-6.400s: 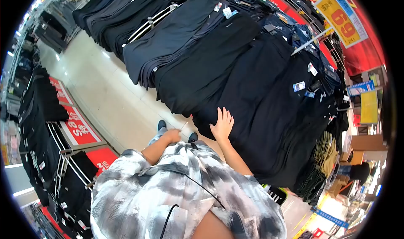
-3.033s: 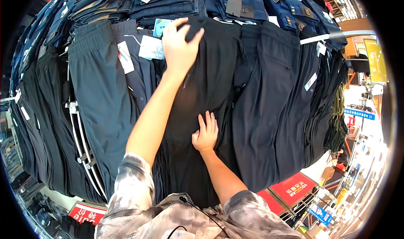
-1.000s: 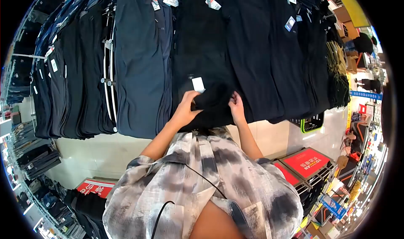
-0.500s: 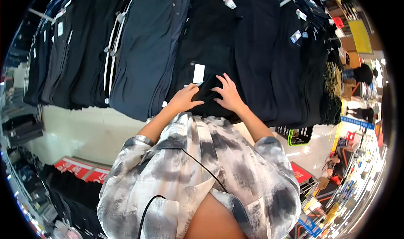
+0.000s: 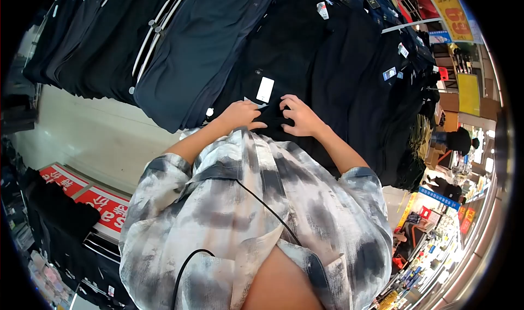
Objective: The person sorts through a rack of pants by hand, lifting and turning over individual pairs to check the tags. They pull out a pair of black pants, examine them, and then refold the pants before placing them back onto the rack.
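Black trousers hang in a stack in front of me, with a white tag attached near my hands. My left hand rests on the dark fabric just below the tag, fingers bent and thumb apart from them. A small pale bluish label shows by its fingertips. To the right of the tag, my right hand touches the same trousers, its fingers curved and spread, with the thumb apart. A gap of dark cloth lies between the two hands.
Dark navy trousers hang to the left, beside white metal rails. More dark trousers hang to the right. Red sale signs lie behind at lower left, above a black clothing stack. A person stands far right.
The view has turned, so the rack looks slanted and more of the red signs shows. My right hand's fingers have curled more; my left hand stays near the tag.
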Demonstrator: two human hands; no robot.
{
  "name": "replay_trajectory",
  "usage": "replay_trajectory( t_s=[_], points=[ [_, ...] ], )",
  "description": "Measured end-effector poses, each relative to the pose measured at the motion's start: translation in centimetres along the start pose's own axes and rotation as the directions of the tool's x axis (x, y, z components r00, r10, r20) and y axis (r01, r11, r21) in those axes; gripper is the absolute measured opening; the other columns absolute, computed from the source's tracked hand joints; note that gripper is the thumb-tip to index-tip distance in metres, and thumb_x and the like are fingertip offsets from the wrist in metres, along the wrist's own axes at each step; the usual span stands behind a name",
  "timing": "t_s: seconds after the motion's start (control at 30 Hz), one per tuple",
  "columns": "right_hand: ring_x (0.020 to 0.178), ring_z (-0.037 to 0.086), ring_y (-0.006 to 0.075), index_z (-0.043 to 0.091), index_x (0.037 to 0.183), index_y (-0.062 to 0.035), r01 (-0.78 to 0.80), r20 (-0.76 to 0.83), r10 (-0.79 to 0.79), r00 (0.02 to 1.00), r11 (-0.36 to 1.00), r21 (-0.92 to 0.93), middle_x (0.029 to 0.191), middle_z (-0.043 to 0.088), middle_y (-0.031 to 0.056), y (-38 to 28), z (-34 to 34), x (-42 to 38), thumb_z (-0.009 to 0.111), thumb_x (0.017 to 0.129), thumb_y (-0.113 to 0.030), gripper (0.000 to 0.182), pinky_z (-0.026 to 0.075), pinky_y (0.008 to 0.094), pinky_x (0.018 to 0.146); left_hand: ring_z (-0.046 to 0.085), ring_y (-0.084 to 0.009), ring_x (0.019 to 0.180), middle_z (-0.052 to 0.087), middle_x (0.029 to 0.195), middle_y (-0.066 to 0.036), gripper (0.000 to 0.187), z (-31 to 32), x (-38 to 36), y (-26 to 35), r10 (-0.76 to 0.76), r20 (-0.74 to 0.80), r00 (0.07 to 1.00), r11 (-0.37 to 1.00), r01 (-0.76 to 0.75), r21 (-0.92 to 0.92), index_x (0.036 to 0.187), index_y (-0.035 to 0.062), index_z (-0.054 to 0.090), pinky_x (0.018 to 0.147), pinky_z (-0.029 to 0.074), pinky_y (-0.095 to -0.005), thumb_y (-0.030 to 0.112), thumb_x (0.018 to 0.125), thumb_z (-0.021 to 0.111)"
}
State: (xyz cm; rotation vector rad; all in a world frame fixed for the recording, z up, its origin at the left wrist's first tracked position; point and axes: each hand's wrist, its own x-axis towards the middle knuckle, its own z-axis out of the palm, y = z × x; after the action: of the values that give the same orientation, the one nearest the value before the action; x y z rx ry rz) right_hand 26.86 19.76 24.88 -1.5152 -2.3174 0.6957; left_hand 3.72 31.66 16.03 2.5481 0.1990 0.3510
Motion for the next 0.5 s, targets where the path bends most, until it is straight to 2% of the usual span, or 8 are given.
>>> replay_trajectory(
  t_s=[0.07,0.17,0.2,0.3,0.33,0.43,0.47,0.5],
  points=[
    [0.130,0.045,0.0393,0.057,0.075,0.0002,0.015,-0.001,-0.015,1.000,0.999,-0.035,0.122,0.055,0.0166,-0.3,0.1,0.2,0.079,0.068,-0.015,0.027,0.045,0.0441,0.102,0.067,-0.0313,0.093,0.070,0.094,-0.012,0.050,0.5,-0.5,-0.1,0.041,-0.028,0.999,0.999,-0.040,0.029,0.081,0.0020,0.073,0.082,0.054,-0.0393,0.051,0.087,0.067],
    [0.131,0.044,0.0436,0.054,0.077,0.0001,-0.016,-0.054,0.016,0.998,1.000,0.005,0.132,0.053,0.0208,-1.1,-0.1,0.3,0.080,0.068,-0.010,0.029,0.043,0.0468,0.105,0.067,-0.0310,0.093,0.069,0.092,-0.012,0.049,-0.2,-0.6,-0.1,0.073,0.099,0.992,0.997,-0.075,0.021,0.078,0.0018,0.073,0.080,0.055,-0.0388,0.050,0.085,0.069],
    [0.131,0.046,0.0416,0.061,0.085,-0.0008,-0.029,-0.051,0.029,0.998,1.000,0.003,0.139,0.051,0.0200,-1.0,0.1,0.2,0.080,0.072,-0.013,0.026,0.042,0.0463,0.106,0.066,-0.0306,0.091,0.069,0.094,-0.012,0.044,-0.2,-0.7,-0.2,0.093,0.099,0.991,0.995,-0.095,0.017,0.081,0.0025,0.072,0.078,0.055,-0.0393,0.046,0.084,0.071],
    [0.124,0.052,0.0359,0.068,0.091,-0.0033,0.027,-0.007,-0.028,1.000,0.997,-0.065,0.136,0.054,0.0160,-0.2,0.9,-0.6,0.079,0.075,-0.020,0.025,0.045,0.0430,0.100,0.066,-0.0304,0.088,0.068,0.093,-0.012,0.038,-0.1,-1.3,-0.2,0.073,0.011,0.997,0.997,-0.073,-0.032,0.085,0.0032,0.068,0.079,0.055,-0.0400,0.041,0.084,0.072],
    [0.117,0.055,0.0321,0.071,0.093,-0.0040,0.026,0.015,-0.025,1.000,0.994,-0.102,0.130,0.059,0.0145,0.1,1.3,-0.9,0.079,0.076,-0.025,0.028,0.046,0.0408,0.094,0.066,-0.0291,0.082,0.064,0.087,-0.008,0.035,-0.2,-1.5,-0.1,0.091,-0.095,0.991,0.994,-0.096,-0.048,0.087,0.0063,0.062,0.072,0.055,-0.0376,0.037,0.077,0.077],
    [0.113,0.056,0.0296,0.072,0.091,-0.0035,-0.077,0.053,0.088,0.995,0.980,-0.184,0.123,0.062,0.0136,0.0,2.4,-2.0,0.075,0.081,-0.028,0.027,0.046,0.0392,0.090,0.065,-0.0294,0.094,0.063,0.103,-0.010,0.042,-0.6,-1.8,0.1,0.024,-0.013,1.000,0.996,-0.025,-0.084,0.112,0.0075,0.062,0.083,0.053,-0.0393,0.034,0.082,0.075],
    [0.112,0.056,0.0291,0.072,0.091,-0.0032,-0.097,0.038,0.107,0.994,0.975,-0.199,0.121,0.062,0.0135,-0.3,3.0,-2.2,0.074,0.083,-0.028,0.026,0.045,0.0389,0.090,0.064,-0.0293,0.096,0.060,0.110,-0.011,0.054,-0.6,-1.7,0.2,0.093,-0.054,0.994,0.994,-0.096,-0.056,0.127,0.0121,0.058,0.082,0.053,-0.0385,0.033,0.081,0.076],
    [0.112,0.056,0.0286,0.072,0.091,-0.0029,-0.113,0.024,0.121,0.992,0.970,-0.216,0.120,0.063,0.0134,-0.5,3.4,-2.2,0.073,0.084,-0.027,0.025,0.045,0.0386,0.090,0.064,-0.0287,0.096,0.060,0.109,-0.010,0.057,-0.9,-1.5,0.4,0.118,-0.050,0.992,0.993,-0.119,-0.021,0.129,0.0129,0.057,0.082,0.053,-0.0380,0.033,0.079,0.078]
  ],
)
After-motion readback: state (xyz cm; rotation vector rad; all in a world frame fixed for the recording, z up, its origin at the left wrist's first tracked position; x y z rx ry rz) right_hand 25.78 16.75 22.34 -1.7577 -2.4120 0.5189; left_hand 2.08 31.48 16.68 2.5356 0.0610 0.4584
